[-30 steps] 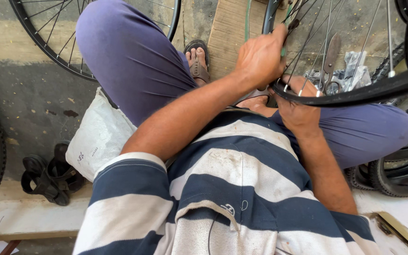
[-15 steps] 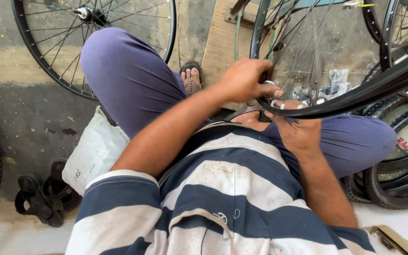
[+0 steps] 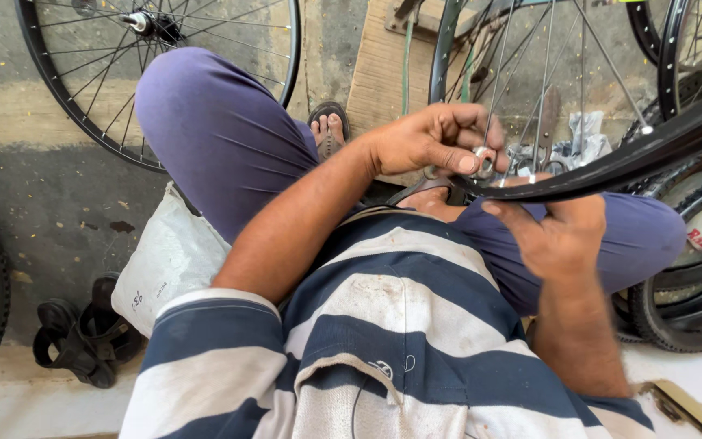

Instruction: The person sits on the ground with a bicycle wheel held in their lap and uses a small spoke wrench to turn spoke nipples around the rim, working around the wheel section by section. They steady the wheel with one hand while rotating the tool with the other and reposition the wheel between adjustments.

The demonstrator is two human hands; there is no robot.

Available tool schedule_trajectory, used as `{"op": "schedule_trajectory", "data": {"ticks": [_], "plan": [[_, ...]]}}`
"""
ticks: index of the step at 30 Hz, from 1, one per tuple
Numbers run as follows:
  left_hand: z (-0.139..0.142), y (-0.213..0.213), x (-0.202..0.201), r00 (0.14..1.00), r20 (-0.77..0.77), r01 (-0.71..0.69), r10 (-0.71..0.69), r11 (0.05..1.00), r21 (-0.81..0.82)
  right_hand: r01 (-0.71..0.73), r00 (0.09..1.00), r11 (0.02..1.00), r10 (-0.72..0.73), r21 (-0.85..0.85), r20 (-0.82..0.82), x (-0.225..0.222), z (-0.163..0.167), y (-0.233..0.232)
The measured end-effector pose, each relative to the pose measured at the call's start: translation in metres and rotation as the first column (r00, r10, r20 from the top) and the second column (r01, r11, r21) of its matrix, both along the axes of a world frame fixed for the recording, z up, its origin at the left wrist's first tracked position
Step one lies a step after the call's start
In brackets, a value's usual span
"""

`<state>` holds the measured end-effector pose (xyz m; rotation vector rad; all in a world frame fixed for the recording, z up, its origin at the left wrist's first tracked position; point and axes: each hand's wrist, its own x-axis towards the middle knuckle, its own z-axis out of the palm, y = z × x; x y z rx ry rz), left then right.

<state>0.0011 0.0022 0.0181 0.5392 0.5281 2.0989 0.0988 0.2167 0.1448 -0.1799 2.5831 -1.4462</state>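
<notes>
The rim [image 3: 611, 167] lies across my lap, with its spokes [image 3: 542, 73] going up in front of me. My left hand [image 3: 436, 138] pinches a small metal piece by the rim, and my right hand [image 3: 558, 236] grips the rim from below. I think I should hold the rim steady and turn the piece slowly.

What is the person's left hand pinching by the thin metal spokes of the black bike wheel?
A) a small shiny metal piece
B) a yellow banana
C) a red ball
A: the left hand pinches a small shiny metal piece at the black bicycle wheel rim.
</notes>
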Motion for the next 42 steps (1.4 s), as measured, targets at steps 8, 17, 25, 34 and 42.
{"op": "schedule_trajectory", "data": {"ticks": [8,17,25,34,42], "plan": [[-0.018,-0.017,-0.007,0.840,-0.532,-0.425,0.104,0.737,-0.526,0.088,0.907,0.928,0.076,-0.363,0.414,-0.038,-0.044,0.007],[-0.061,0.020,-0.015,0.636,-0.692,-0.767,0.341,0.381,-0.516,0.087,0.875,0.929,0.102,-0.361,0.473,-0.060,-0.073,-0.005],[-0.043,0.015,-0.009,0.654,-0.713,-0.754,0.253,0.298,-0.586,0.210,0.973,0.915,-0.162,-0.345,0.165,-0.047,-0.081,0.009],[-0.034,0.012,-0.004,0.606,-0.745,-0.785,0.278,0.363,-0.503,0.270,0.863,0.800,0.045,-0.536,0.502,-0.050,-0.121,0.007],[-0.039,0.005,-0.002,0.718,-0.691,-0.639,0.084,0.475,-0.606,0.238,0.888,0.890,-0.037,-0.389,0.459,-0.044,-0.103,0.000]]}}
